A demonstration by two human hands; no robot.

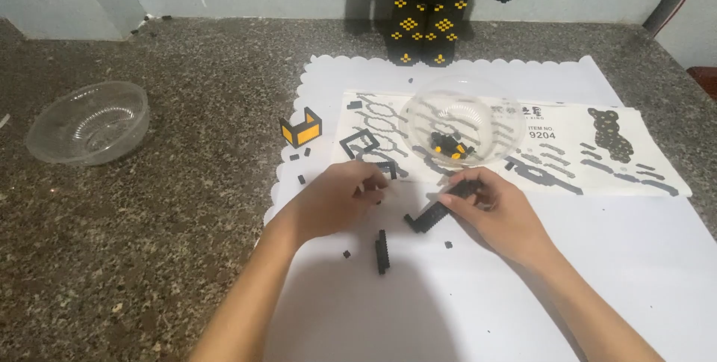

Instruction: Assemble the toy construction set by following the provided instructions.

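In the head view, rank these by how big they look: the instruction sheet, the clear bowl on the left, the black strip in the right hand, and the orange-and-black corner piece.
1. instruction sheet
2. clear bowl
3. black strip
4. orange-and-black corner piece

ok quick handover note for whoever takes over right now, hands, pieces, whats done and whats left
Left hand: fingers curled over the white paper mat; whether it pinches a piece cannot be told.
Right hand: holds one end of a long black brick strip, far end on the mat.
Nearby: a second short black brick strip lies loose between the hands, tiny black single bricks scattered.
Done: black and yellow corner piece and tall black and yellow block figure stand built.
Left: loose bricks in the clear plastic bowl on the printed instruction sheet.
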